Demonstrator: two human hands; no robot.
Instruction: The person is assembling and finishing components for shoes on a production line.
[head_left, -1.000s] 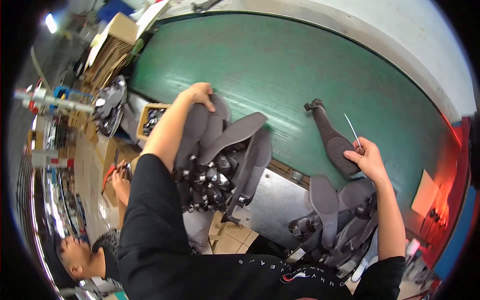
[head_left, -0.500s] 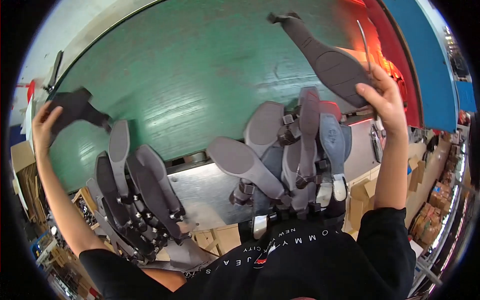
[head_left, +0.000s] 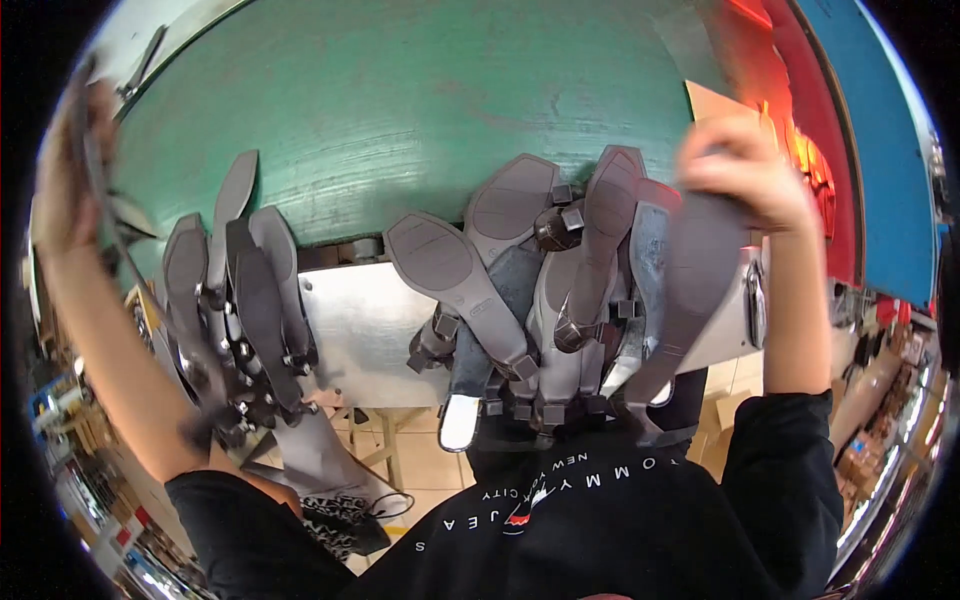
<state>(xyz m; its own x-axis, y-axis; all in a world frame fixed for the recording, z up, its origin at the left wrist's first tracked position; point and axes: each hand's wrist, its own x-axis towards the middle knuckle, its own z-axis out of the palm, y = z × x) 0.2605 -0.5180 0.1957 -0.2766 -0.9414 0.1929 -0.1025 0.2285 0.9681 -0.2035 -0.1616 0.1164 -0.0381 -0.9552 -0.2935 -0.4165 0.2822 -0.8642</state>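
- Raised at the far upper left of the frame: left hand (head_left: 75, 175), grip apparently clamped on a dark sole (head_left: 92, 165), nearly edge-on and badly blurred.
- High at the right of the frame: right hand (head_left: 750, 170), fingers curled at the upper end of a brown-grey sole (head_left: 700, 280); too blurred here, cannot tell whether clamped on or loosened.
- Brown-grey sole slanting down toward the lower centre-right, over the right side of the right-hand pile (head_left: 430, 255), narrow end near the black shirt (head_left: 620, 520).
- Main risk, by judgement: a slide of loose soles, caused by uneven stacking, with pieces crossed at several angles and narrow ends apparently past the near edge of the metal plate (head_left: 360, 310).
- Worst landing place for a slipped piece: tiled floor (head_left: 425, 460), visible at the lower centre.
- Possible snag: heel blocks (head_left: 445, 325) jutting among the soles, liable to catch a neighbour and drag the pile askew.
- Possible scuffing at the left of the frame: shiny metal parts crowded against soles in the left-hand pile (head_left: 262, 290), wide ends toward the green tabletop (head_left: 400, 110).
- Possible heat marking beside the orange glow (head_left: 815, 175) at upper right, if truly hot; cannot tell.
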